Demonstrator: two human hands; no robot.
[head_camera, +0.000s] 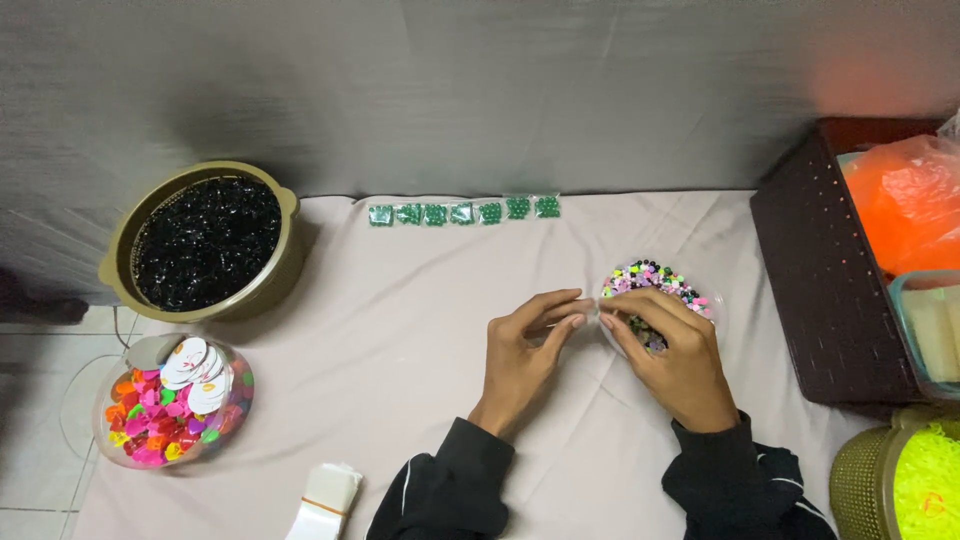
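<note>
— Along the back edge of the cloth-covered surface we've got seven small clear packets of green beads laid in a row; those look finished to us.

— And up front, our left hand and right hand meet fingertip to fingertip, pinched on something tiny and clear. A bead, a thread, another packet? We cannot tell.

— The right hand sits over the clear round bowl of mixed pink, black and purple beads, which is just beside both hands and still looks full.

— So plenty left, we'd judge. The gold pot of black beads and the clear bowl of bright heart-shaped pieces sit untouched, well apart on the left.

— And a stack of clear packets waits at the near edge.
</note>
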